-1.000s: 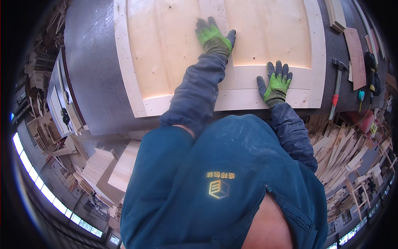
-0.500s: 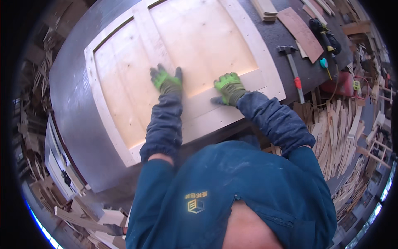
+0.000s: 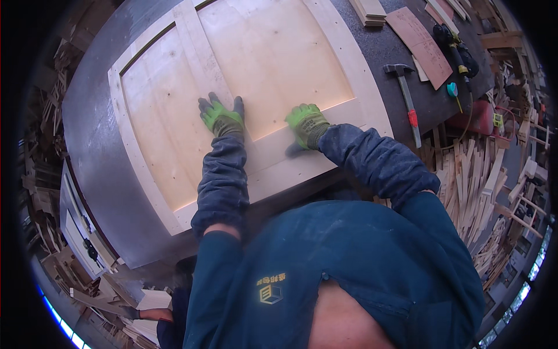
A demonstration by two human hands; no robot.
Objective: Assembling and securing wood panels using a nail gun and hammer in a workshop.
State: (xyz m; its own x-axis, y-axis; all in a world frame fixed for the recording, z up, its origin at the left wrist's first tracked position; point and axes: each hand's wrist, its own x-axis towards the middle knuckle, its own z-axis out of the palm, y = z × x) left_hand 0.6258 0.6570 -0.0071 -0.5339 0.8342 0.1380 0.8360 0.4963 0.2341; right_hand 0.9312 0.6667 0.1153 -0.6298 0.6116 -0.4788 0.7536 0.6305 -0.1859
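Observation:
A large pale wooden panel (image 3: 157,110), framed with flat slats and split by a middle slat (image 3: 204,61), lies on a dark table. On the near part of that middle slat my left hand (image 3: 224,116) rests palm down, fingers spread. It wears a green and grey glove. My right hand (image 3: 308,124), gloved alike, presses on the near rail (image 3: 285,161) of the panel. Its fingers bend over the rail's inner edge, and the thumb lies apart on the rail. Right of the panel is a claw hammer (image 3: 407,99) with a red-banded handle.
Flat wood pieces (image 3: 368,11), a reddish board (image 3: 419,43), a black and yellow power tool (image 3: 459,49) and a teal round item (image 3: 452,89) lie on the table's right. Wood strips (image 3: 459,180) fill the lower right. Another person's arm (image 3: 154,314) shows at lower left beside boards.
The panel has slid slightly left, and its gap to the hammer is wider. Both my hands moved left with it. The other person's arm now shows more at lower left.

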